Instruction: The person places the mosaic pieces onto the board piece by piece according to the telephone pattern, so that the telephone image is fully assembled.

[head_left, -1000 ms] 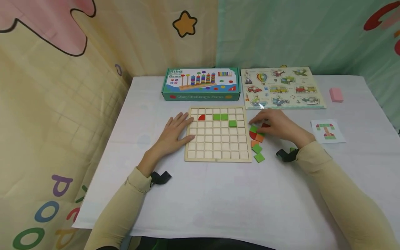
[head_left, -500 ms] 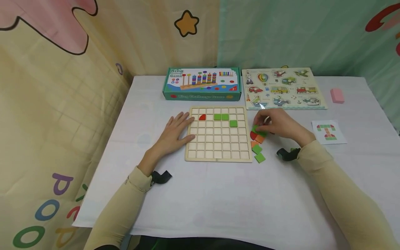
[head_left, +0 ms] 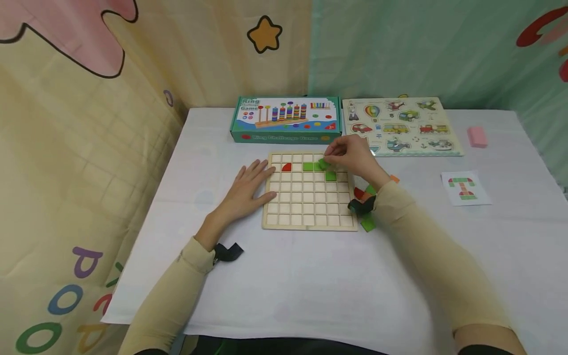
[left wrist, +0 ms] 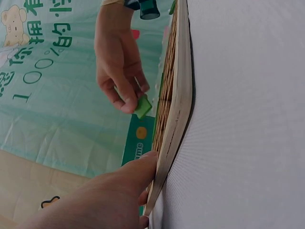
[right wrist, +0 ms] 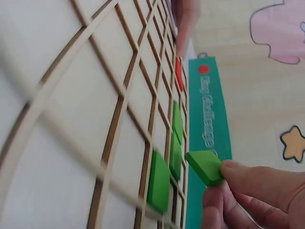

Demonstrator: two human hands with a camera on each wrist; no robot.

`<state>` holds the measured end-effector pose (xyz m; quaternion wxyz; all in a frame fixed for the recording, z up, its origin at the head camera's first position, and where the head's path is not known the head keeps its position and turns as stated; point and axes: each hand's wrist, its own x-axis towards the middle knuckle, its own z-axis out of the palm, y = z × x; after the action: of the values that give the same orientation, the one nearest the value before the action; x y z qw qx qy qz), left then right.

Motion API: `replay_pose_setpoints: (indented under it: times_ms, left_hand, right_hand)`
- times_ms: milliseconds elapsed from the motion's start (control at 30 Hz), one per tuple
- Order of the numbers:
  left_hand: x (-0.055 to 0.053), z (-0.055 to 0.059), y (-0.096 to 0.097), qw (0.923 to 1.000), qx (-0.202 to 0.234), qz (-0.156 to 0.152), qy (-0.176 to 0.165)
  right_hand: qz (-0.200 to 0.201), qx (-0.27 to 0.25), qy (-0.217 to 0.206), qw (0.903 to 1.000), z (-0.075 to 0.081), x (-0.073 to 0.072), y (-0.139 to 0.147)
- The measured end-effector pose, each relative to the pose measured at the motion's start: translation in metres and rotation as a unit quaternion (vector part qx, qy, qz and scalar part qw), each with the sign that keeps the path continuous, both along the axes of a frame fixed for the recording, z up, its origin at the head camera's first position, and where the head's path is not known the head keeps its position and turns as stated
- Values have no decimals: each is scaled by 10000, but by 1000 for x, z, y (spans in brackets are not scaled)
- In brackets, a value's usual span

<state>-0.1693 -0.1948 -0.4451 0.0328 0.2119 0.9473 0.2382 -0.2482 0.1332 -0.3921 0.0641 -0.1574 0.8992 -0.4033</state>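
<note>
My left hand (head_left: 244,192) rests on the left edge of a wooden grid board (head_left: 302,202), its fingers spread and thumb on the frame. Above the board's upper right part, my right hand (head_left: 354,155) pinches a green square tile (right wrist: 207,167) between thumb and fingers. The tile is tilted and off the board. A red quarter-round tile (head_left: 286,167) sits in a cell near the upper left. Two green tiles (head_left: 308,166) lie side by side in the same row, and another green tile (head_left: 330,176) sits one row lower, to their right.
Loose tiles (head_left: 368,224) lie right of the board, partly hidden by the right wrist. Behind the board are a ring game box (head_left: 286,137) and a picture puzzle (head_left: 410,140). A pattern card (head_left: 466,188) and a pink block (head_left: 477,136) lie farther right.
My right hand has moved from the loose tiles leftward and away from me to above the board, carrying a green tile. An orange tile now shows behind the right wrist. My left hand stays put.
</note>
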Motion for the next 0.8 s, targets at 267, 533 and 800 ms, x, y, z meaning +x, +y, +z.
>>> replay_pose_setpoints:
  times_ms: [267, 533, 800]
  left_hand:
    - [1, -1, -1, 10000, -9, 1, -7]
    - [1, 0, 0, 10000, -35, -36, -32]
    - [0, 0, -2, 10000, -88, 22, -24]
  right_hand:
    - [-270, -326, -59, 9991, -5, -7, -45]
    - [31, -116, 110, 9999, -12, -2, -62]
    - [477, 213, 291, 9982, -9, 2, -72]
